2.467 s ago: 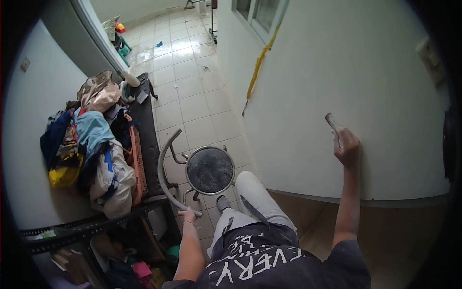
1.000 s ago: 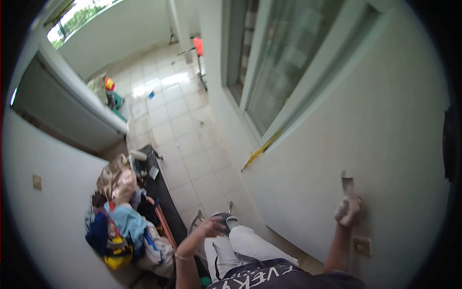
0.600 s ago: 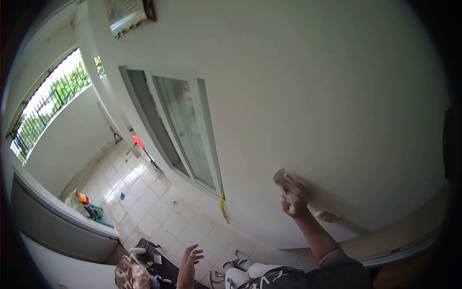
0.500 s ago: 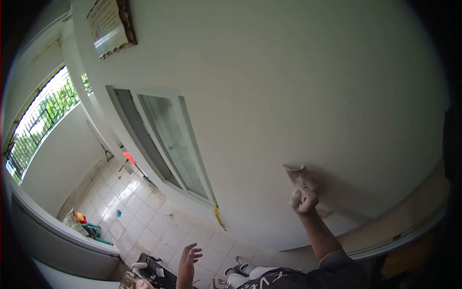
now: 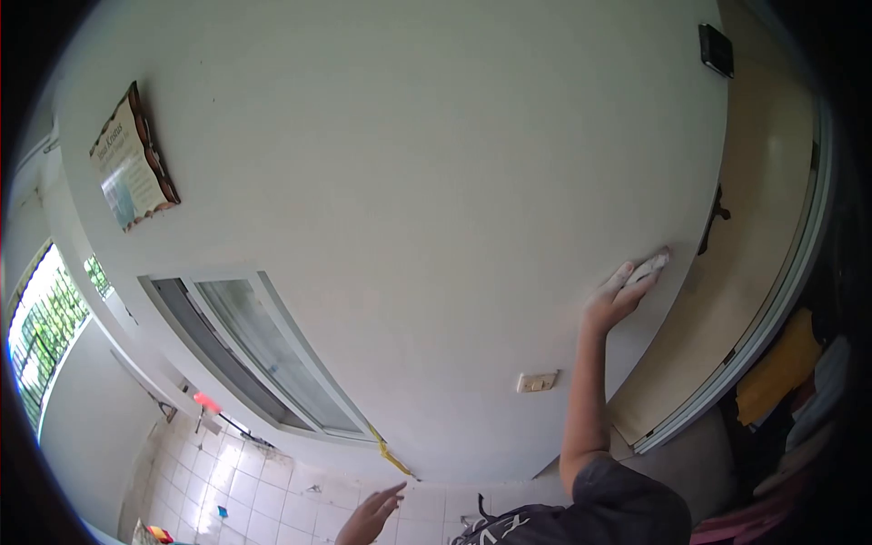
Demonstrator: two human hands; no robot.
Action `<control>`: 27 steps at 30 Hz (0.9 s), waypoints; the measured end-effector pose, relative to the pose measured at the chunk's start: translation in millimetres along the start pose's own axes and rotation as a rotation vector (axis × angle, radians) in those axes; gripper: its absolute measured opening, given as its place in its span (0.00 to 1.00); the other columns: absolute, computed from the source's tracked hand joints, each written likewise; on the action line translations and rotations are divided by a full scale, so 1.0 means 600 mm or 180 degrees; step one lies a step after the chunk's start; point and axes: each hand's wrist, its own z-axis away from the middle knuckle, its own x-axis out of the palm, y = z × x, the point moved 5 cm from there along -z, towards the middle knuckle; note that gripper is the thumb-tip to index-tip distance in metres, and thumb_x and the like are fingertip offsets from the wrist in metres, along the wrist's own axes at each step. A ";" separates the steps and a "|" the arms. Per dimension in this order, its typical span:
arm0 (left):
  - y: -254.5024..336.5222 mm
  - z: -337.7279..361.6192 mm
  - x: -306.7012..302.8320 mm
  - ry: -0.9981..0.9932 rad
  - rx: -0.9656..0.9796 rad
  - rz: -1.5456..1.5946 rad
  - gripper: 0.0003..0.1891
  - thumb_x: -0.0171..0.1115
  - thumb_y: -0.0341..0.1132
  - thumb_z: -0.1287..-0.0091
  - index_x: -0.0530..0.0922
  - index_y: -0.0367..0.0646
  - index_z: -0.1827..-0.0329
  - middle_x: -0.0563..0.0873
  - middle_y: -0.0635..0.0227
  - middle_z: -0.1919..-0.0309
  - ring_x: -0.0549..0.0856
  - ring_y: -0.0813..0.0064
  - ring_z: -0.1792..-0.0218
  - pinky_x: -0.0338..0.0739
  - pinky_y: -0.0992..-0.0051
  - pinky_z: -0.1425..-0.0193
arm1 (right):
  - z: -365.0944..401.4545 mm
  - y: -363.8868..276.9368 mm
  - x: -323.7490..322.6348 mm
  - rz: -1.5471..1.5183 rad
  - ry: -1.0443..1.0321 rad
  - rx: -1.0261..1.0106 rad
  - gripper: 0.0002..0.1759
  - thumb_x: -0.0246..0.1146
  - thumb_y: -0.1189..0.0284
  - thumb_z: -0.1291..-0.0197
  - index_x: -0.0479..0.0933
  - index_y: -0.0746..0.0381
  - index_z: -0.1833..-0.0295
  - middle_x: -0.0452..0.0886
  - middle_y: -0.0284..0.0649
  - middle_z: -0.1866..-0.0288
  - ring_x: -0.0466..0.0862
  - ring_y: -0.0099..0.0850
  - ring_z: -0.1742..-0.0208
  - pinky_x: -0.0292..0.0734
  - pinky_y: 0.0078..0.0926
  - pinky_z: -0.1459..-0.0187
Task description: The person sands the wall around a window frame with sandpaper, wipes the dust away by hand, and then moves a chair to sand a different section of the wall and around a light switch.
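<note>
My right hand is pressed close to the pale wall, near its right edge. White dust or paste coats the fingers. They are closed on a small flat scraper-like piece, greyish and smeared white; its exact kind is hard to make out, since the fingers cover most of it. Low in the view, in front of the wall's foot, my left hand is held with its fingers stretched out and nothing in them.
A light switch sits left of my right forearm. A sliding window and a wooden plaque are on the left. A door lies beyond the wall's right edge, below a black box. Yellow tape hangs near the tiled floor.
My view has turned rightward, bringing the door and light switch into sight. My right hand has moved up and right along the wall with the flat piece. The left hand stays low and open.
</note>
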 end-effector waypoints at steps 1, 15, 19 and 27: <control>-0.026 0.019 -0.013 0.0160 -0.0021 0.0035 0.28 0.57 0.55 0.23 0.76 0.50 0.27 0.84 0.59 0.40 0.81 0.65 0.41 0.76 0.64 0.36 | -0.006 -0.012 0.005 0.0206 0.0049 0.0020 0.31 0.46 0.65 0.18 0.51 0.68 0.19 0.56 0.61 0.18 0.55 0.55 0.17 0.51 0.52 0.19; 0.045 0.038 -0.030 0.1736 0.0961 -0.0038 0.25 0.53 0.46 0.19 0.70 0.45 0.25 0.82 0.58 0.39 0.81 0.66 0.43 0.74 0.69 0.39 | 0.397 -0.345 0.013 -0.3001 -0.5948 -0.0376 0.21 0.55 0.89 0.44 0.86 0.63 0.50 0.89 0.48 0.62 0.89 0.41 0.64 0.82 0.34 0.56; 0.129 -0.024 -0.013 0.0888 0.0942 -0.0074 0.47 0.75 0.28 0.45 0.62 0.39 0.20 0.69 0.56 0.23 0.66 0.63 0.22 0.60 0.58 0.21 | 0.337 -0.312 -0.117 -0.3628 -0.6496 0.0983 0.10 0.65 0.81 0.39 0.86 0.65 0.53 0.90 0.44 0.62 0.88 0.31 0.62 0.80 0.28 0.56; 0.121 -0.142 0.179 -0.0808 0.0561 0.1227 0.30 0.58 0.37 0.22 0.63 0.32 0.22 0.74 0.63 0.28 0.69 0.73 0.27 0.63 0.73 0.24 | 0.203 -0.199 -0.173 -0.2019 -0.5304 0.0747 0.11 0.73 0.78 0.44 0.79 0.65 0.56 0.85 0.43 0.59 0.85 0.30 0.55 0.78 0.28 0.52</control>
